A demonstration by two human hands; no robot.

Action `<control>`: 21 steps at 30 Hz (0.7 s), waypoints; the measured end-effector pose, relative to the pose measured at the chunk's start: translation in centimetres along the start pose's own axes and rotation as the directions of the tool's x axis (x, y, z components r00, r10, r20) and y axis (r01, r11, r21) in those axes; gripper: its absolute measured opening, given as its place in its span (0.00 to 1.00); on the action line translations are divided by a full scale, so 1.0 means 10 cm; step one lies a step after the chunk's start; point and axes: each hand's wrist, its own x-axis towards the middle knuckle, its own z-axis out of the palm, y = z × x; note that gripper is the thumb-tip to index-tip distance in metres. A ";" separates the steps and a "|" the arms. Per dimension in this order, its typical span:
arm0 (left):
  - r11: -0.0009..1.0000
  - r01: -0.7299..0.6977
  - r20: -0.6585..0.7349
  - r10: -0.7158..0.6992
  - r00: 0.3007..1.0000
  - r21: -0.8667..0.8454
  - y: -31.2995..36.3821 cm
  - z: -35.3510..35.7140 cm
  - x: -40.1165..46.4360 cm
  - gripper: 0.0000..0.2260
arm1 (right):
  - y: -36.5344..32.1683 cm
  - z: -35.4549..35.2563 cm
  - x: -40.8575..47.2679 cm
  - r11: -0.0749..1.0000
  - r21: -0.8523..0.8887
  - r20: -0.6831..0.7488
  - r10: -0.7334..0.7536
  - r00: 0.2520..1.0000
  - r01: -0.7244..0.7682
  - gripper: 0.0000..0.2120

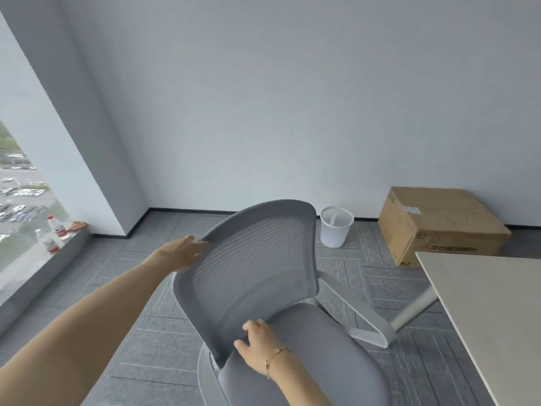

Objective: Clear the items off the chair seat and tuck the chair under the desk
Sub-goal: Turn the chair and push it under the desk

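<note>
A grey office chair (251,271) with a mesh backrest stands on the carpet in the middle of the view. Its grey padded seat (322,356) has nothing lying on it. My left hand (183,253) grips the upper left edge of the backrest. My right hand (259,344) holds the lower edge of the backrest, just above the seat. The chair's pale armrest (363,320) points toward the white desk (491,312) at the right. The chair is out from under the desk, to its left.
A white waste bin (335,227) and a cardboard box (439,227) sit by the far wall. Two water bottles (54,232) stand on the window ledge at left. A desk leg (415,309) slants down near the armrest. Grey carpet lies around the chair.
</note>
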 end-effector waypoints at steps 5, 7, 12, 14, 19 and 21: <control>0.987 -0.015 -0.045 0.008 0.999 -0.160 -0.08 0.21 0.31 0.23 | -0.26 0.21 0.34 1.000 -0.004 0.050 0.014 0.999 -0.014 0.23; 0.982 -0.026 -0.016 0.023 1.000 -0.187 -0.12 0.19 0.34 0.25 | -0.32 0.24 0.40 1.000 -0.007 0.018 -0.003 1.000 0.003 0.24; 0.976 -0.078 0.054 0.090 0.994 -0.205 -0.14 0.09 0.16 0.29 | -0.51 0.32 0.42 0.996 0.081 -0.082 0.028 0.996 -0.021 0.26; 0.976 -0.091 0.082 0.109 0.991 -0.198 -0.18 0.07 0.05 0.30 | -0.61 0.36 0.39 0.991 0.134 -0.097 0.031 0.995 -0.018 0.31; 0.945 -0.017 0.149 0.069 0.986 -0.326 -0.20 0.12 -0.16 0.20 | -0.84 0.43 0.30 0.973 0.230 -0.121 0.057 0.991 -0.027 0.38; 0.893 0.048 0.142 0.018 0.990 -0.447 -0.16 0.14 -0.24 0.17 | -0.93 0.46 0.24 0.970 0.242 -0.123 0.053 0.991 -0.022 0.40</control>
